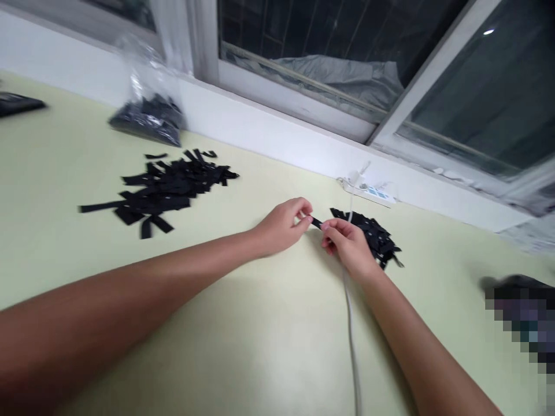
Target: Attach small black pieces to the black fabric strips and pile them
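Note:
My left hand (284, 225) and my right hand (347, 242) meet at the middle of the pale yellow table (269, 341). Between their fingertips they pinch one small black strip (316, 222), each hand on one end. Just behind my right hand lies a small heap of black pieces (375, 234). A larger, flatter pile of black strips (162, 185) is spread out to the left, well away from both hands.
A clear plastic bag of black pieces (150, 112) leans on the wall at the back left. A white power strip (370, 190) lies by the wall, its white cable (352, 335) running under my right wrist. Dark objects sit at the far left (17, 104) and right (515, 286) edges.

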Demonstrator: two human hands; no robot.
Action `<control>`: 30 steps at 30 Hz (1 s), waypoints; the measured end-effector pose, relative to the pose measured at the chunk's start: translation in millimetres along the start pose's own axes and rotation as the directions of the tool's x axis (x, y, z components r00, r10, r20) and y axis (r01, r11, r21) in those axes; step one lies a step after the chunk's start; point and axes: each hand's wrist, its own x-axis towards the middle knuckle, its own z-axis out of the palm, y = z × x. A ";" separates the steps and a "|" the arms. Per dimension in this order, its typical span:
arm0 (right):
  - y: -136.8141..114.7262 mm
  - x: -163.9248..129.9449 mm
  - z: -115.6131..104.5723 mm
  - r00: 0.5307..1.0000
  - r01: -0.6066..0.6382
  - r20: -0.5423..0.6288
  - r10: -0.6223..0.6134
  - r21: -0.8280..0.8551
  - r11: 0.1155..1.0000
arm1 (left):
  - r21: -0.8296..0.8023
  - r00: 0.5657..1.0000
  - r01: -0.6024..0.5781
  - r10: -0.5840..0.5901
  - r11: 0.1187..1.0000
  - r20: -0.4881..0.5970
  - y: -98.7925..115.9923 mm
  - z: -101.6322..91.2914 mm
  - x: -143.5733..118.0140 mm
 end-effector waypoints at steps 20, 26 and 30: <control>-1.0 -5.2 2.5 0.997 -0.065 0.037 0.069 -0.091 0.994 | 0.832 0.840 0.154 -0.514 0.533 0.175 -78.4 -215.3 -7.4; -1.9 -4.4 3.0 0.997 -0.069 0.022 0.071 -0.089 0.994 | 0.758 0.874 0.241 -0.475 0.606 0.102 -40.9 -242.7 -14.7; -1.0 -4.4 2.6 0.998 -0.057 0.033 0.061 -0.105 0.993 | 0.676 0.934 0.138 -0.322 0.723 0.154 -42.4 -205.8 6.2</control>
